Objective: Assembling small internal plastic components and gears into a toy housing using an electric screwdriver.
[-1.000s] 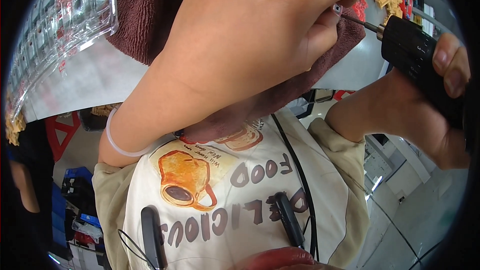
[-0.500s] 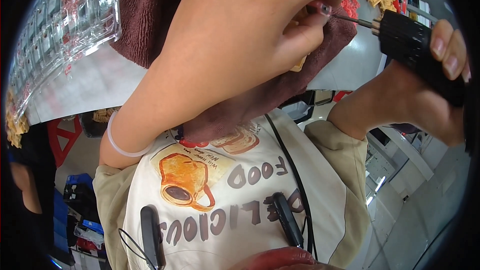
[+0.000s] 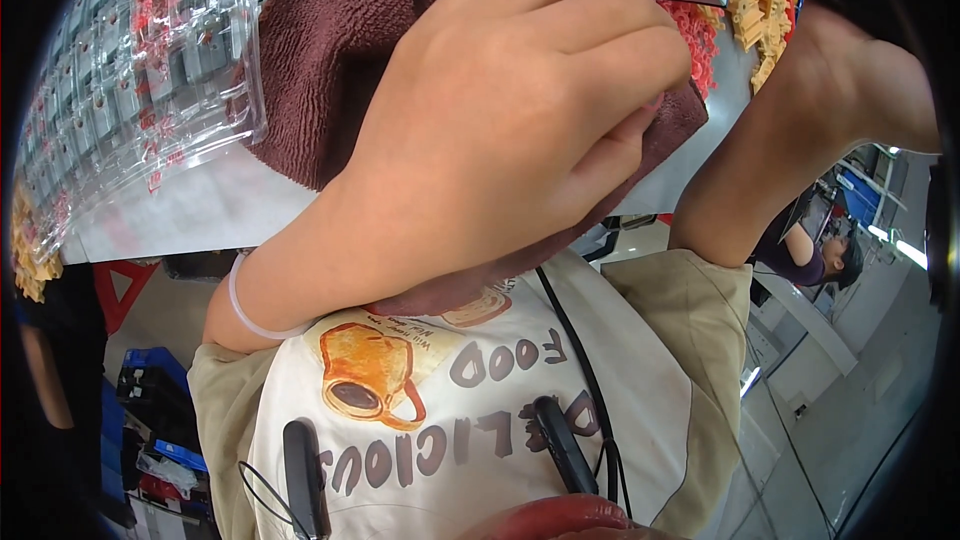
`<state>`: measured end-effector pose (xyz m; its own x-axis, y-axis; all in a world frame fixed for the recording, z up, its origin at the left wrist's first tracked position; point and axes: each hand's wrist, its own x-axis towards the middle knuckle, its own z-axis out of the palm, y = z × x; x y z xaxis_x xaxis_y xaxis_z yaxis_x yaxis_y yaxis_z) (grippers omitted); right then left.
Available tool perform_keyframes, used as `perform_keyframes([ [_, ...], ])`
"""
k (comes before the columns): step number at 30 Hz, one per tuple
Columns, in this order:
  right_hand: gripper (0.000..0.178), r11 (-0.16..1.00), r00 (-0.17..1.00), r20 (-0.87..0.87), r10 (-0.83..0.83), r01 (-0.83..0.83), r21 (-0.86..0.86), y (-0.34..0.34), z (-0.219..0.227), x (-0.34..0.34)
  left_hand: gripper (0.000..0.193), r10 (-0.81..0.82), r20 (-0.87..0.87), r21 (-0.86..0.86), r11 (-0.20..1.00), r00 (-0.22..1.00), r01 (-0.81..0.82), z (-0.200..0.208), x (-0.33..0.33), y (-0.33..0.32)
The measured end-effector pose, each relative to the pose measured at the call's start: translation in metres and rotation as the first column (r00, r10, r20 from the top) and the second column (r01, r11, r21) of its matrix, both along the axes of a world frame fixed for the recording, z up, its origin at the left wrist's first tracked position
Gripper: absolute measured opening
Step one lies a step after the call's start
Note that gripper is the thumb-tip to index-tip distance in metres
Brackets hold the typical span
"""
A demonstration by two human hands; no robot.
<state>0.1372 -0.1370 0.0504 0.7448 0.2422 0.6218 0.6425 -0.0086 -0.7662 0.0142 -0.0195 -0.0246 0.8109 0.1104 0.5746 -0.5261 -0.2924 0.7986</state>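
Grey table, maroon towel draping its edge: one tug from that curled left hand, contents hidden, could slide it off! Right hand? Can't tell its grip.

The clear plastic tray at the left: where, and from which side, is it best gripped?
Probably grip the clear plastic tray by its near rim, coming from the person's side: that long, thin edge lies exposed, while the brown cloth lies close along the tray's right edge.
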Motion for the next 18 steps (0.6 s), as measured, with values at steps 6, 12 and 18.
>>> perform_keyframes([
  [6, 0.015, 1.0, 0.999, -0.028, 0.015, -0.014, 0.007, 0.002, -0.007, 0.004, 0.02, 0.0, -0.026, -0.006, 1.0, 1.0, 0.0, -0.005, 0.002, 0.003],
  [12, 0.015, 1.0, 0.999, -0.044, 0.019, -0.018, 0.023, -0.004, -0.006, 0.004, 0.028, -0.058, 0.019, 0.035, 0.998, 0.998, 0.057, -0.01, 0.003, 0.003],
  [18, 0.015, 0.999, 0.998, -0.046, 0.031, -0.029, 0.045, -0.006, 0.0, -0.004, 0.027, -0.068, 0.021, 0.046, 0.997, 0.997, 0.067, -0.006, 0.001, 0.0],
])
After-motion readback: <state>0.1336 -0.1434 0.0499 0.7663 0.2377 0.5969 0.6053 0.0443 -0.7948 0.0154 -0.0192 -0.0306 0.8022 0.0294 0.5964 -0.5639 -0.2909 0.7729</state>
